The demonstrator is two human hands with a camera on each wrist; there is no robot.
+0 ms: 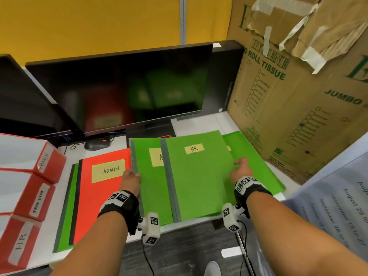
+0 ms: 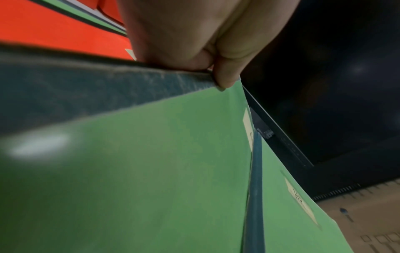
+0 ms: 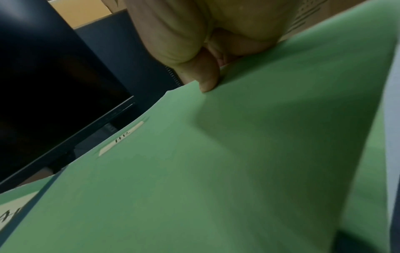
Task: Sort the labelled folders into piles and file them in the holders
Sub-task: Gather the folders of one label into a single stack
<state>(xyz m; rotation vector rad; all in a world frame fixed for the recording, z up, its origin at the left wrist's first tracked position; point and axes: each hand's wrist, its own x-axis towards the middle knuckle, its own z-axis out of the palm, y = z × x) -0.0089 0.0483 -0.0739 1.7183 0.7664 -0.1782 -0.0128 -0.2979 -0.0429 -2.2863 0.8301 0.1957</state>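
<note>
While both hands work the green folders at the desk's near edge, the scene reads so:

Left hand: the left hand (image 1: 130, 181) grips the grey-spined left edge of a green folder (image 1: 151, 186), thumb on top and fingers curled under; the left wrist view shows the thumb (image 2: 225, 75) pressed on the dark spine.
Folder in left hand: its yellow label is half covered, only an "A" showing; it lies just right of the red pile and partly under the HR folder.
Right hand: the right hand (image 1: 240, 170) pinches the right edge of the HR folder (image 1: 199, 180), thumb on the cover, fingers beneath.
HR folder: green, grey spine at its left, yellow label reading "HR" near its top; it overlaps the left hand's folder and lies on further green folders (image 1: 266, 176) fanned out to the right.
Red ADMIN folder (image 1: 97, 196): flat on the desk (image 1: 47, 246), left of the left hand, with a green folder's edge showing under it.
Holders (image 1: 29, 188): three red-and-white ones at the far left, tagged ADMIN, an unclear word, and HR, well apart from both hands.
Behind: a dark monitor (image 1: 129, 86) and, at right, a cardboard box (image 1: 298, 96).
</note>
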